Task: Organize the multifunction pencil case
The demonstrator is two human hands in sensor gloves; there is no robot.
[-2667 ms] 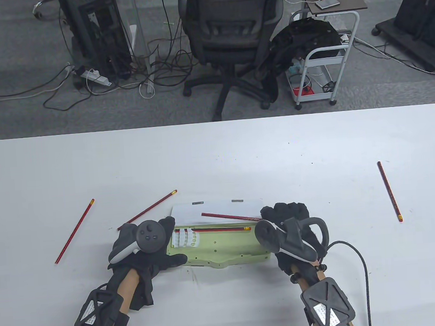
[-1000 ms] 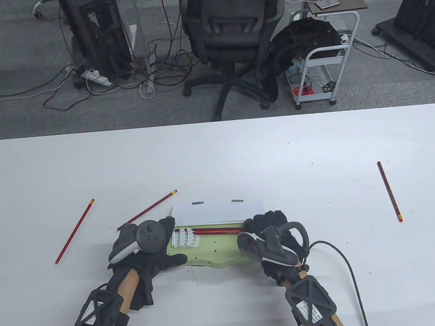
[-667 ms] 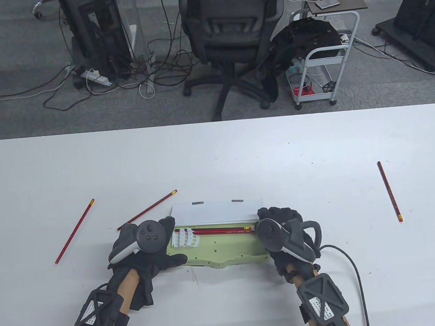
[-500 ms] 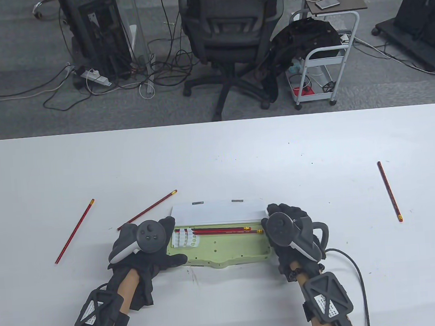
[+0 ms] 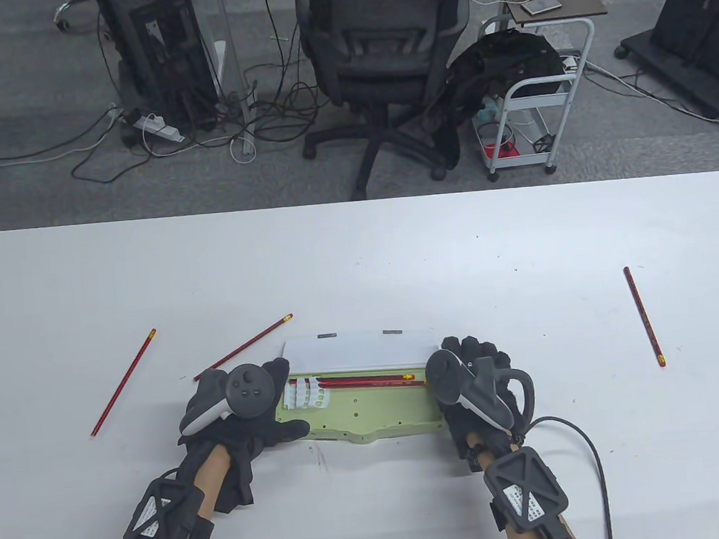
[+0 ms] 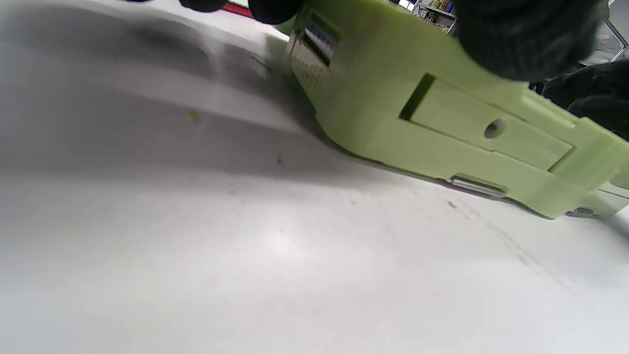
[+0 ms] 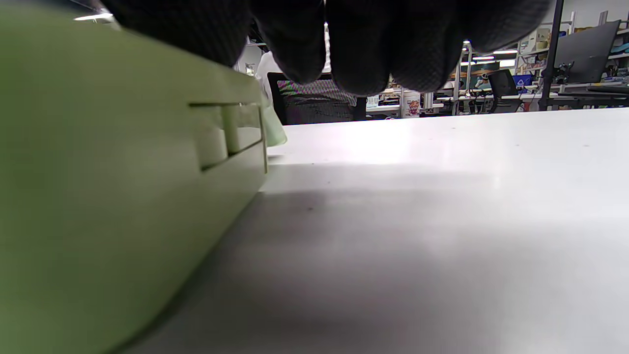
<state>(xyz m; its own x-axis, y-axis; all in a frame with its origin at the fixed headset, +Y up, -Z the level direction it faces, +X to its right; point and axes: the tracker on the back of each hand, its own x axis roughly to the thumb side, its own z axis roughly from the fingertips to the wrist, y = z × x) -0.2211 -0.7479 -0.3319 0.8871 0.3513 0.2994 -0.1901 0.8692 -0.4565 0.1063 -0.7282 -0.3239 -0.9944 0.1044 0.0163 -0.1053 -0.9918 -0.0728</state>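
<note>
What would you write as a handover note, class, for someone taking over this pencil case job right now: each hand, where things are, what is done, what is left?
Left hand: holds the left end of the green pencil case, thumb along its near edge.
Right hand: at the case's right end, fingers over the edge; grip not visible.
Case lies open, white lid folded back.
Done: two red pencils lie in the case.
Left: three pencils on the table, far left, beside the lid, far right; then close the lid.
</note>
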